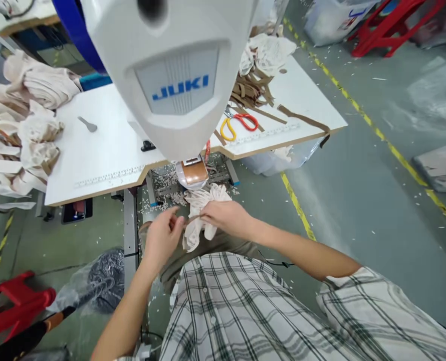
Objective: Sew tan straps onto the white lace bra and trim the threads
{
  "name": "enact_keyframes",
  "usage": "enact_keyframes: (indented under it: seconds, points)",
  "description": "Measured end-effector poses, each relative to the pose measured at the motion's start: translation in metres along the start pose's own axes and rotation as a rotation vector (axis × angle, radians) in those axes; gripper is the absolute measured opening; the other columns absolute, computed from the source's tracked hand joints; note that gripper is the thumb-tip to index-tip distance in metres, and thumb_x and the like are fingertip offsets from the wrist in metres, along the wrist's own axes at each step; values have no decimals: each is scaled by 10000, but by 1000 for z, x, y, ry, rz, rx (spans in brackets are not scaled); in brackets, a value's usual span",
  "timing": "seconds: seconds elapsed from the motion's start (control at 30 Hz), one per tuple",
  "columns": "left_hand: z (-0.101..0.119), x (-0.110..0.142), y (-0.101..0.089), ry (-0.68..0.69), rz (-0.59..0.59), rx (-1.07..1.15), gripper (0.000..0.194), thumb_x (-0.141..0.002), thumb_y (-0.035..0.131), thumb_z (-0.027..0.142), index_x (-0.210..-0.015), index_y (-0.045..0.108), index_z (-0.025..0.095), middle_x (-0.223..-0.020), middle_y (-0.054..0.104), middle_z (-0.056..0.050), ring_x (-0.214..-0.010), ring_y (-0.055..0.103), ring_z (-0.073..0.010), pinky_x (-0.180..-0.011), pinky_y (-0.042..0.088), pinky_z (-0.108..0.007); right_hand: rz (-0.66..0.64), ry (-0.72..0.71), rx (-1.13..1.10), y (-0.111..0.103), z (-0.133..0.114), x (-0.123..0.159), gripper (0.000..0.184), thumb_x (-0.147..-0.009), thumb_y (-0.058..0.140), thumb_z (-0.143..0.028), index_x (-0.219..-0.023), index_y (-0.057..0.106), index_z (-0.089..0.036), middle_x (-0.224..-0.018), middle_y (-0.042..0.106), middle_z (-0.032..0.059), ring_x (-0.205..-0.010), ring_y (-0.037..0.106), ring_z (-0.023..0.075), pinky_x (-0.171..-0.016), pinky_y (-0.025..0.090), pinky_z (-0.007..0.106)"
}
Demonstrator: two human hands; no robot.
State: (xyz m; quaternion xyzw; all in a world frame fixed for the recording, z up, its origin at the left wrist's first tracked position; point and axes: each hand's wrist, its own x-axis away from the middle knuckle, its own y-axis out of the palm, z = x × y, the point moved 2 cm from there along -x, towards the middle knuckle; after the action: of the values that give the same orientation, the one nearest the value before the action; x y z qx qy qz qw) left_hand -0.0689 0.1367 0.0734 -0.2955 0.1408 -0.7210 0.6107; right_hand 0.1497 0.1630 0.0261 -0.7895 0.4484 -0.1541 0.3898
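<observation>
A short length of narrow brown fabric strip (194, 218) stretches between my hands, just under the sewing machine's head. My right hand (225, 216) pinches its right end. At the other end, my left hand (163, 234) curls with thumb and fingertips closed around the strip; part of the grip is hidden. White lacy fabric (195, 234) hangs below the machine's narrow arm, behind and beneath the strip, close to my right fingers. Over it all looms the white sewing machine head (178, 82), marked JUKI.
Scissors (233, 125) with yellow and red handles lie on the white machine table (102, 140), beside a pile of brown strips (251, 93). Cream fabric (38, 125) is heaped at left. Red stools (12, 306) and plastic bags stand on the floor.
</observation>
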Motion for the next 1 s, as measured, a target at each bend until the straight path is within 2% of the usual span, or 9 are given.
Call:
enact_keyframes:
  seconds: [0.1,0.27,0.4,0.5,0.6,0.67,0.77,0.93,1.0]
  points:
    - [-9,9,6,198,397,-98,230,-914,591,343,-1046,689,182,-1056,682,-137,-1033,628,-294,-849,513,-410,227,463,-363,-27,32,3,228,-884,679,-395,-799,607,-195,-652,595,-13,-611,535,134,-581,356,231]
    - [-30,20,101,315,-76,190,603,-934,596,334,-1504,400,333,-1070,747,-99,-928,737,-278,-790,595,-416,243,774,-1119,-26,40,10,440,-874,573,-611,-736,570,-193,-625,627,22,-567,582,173,-595,501,312]
    - [-39,6,135,269,110,124,760,-873,649,363,-1554,329,253,-1510,485,-247,-1410,468,-425,-1052,450,-619,224,838,-1648,-2,6,17,289,-849,656,-452,-914,666,-171,-808,727,47,-724,680,175,-743,564,306]
    - [-44,-13,114,214,110,113,555,-846,644,366,-1375,569,218,-1481,510,-245,-1426,413,-468,-1012,443,-662,337,785,-1789,7,-16,25,317,-763,794,-379,-987,667,-193,-855,724,14,-751,669,145,-746,549,256]
    - [-39,-39,72,216,-279,182,240,-859,588,385,-908,760,225,-950,758,-108,-939,712,-348,-746,575,-456,243,670,-1795,2,-27,30,372,-728,843,-458,-868,630,-187,-736,632,-18,-618,567,107,-596,473,221]
    - [-29,-59,44,221,-499,185,254,-747,711,441,-668,734,202,-655,702,-38,-628,673,-250,-578,536,-340,172,568,-1758,-6,-29,31,435,-719,843,-518,-772,577,-178,-659,535,-40,-560,470,81,-526,385,200]
    - [-10,-82,24,197,-689,46,288,-686,775,466,-786,764,196,-762,744,-57,-716,689,-244,-650,532,-316,99,475,-1699,-18,-29,28,503,-699,839,-572,-726,526,-179,-634,459,-49,-548,402,75,-514,337,201]
    - [1,-54,39,206,290,-54,260,-814,661,433,-903,676,189,-1024,678,-181,-1143,584,-357,-912,469,-451,275,603,-1657,-22,-21,22,497,-711,832,-558,-790,490,-205,-683,472,-51,-571,447,84,-545,398,209]
    - [-8,-25,60,90,264,232,299,-875,607,488,-990,634,213,-978,651,-156,-1074,596,-334,-882,477,-452,307,585,-1650,-22,-20,17,501,-722,824,-561,-795,474,-209,-699,478,-52,-576,457,82,-540,413,207]
